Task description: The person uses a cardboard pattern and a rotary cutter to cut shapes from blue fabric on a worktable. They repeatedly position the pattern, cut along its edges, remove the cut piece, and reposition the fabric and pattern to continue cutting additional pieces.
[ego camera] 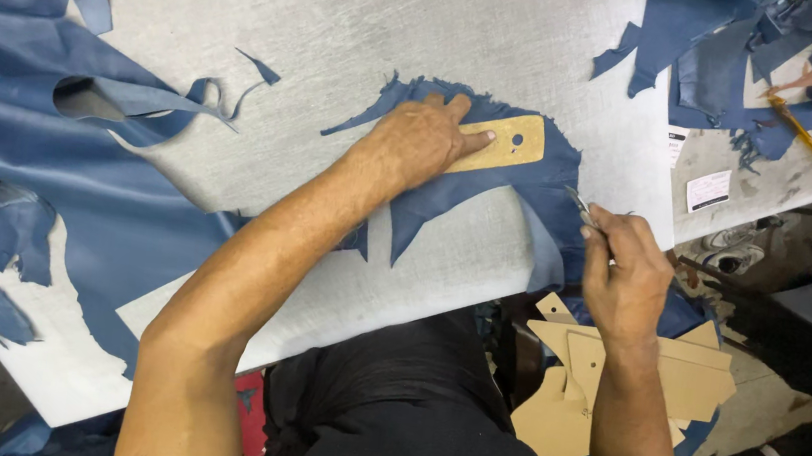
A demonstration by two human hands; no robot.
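Item: tan pattern template (pixel 507 142), oblong with a round hole near its far end, lying flat on a piece of blue leather (pixel 491 189) at the near right part of the grey cutting board (pixel 346 31).

Left hand (pixel 422 139): mine, spread flat, palm down, fingers pressing the near end of the template against the leather; it grips nothing, only pins.

Right hand (pixel 626 271): mine, closed round a slim cutting knife (pixel 581 207), blade tip at the leather's right edge, just beside the template.

Handling note: I judge the cut goes best with my left fingers firm and behind the blade's line, the template kept from sliding, and the knife run close along its edge.

Surroundings: large blue hide (pixel 42 150) with cut-outs on the left; blue offcuts (pixel 736 52) heaped at the far right, a yellow-handled tool (pixel 797 126) among them; stacked cardboard patterns (pixel 652 375) below the board edge by my right wrist.

Not legible: the blade's edge is too small to make out; the knife handle is buried in my fist; part of the template lies under my left hand; the hide runs off the left edge.
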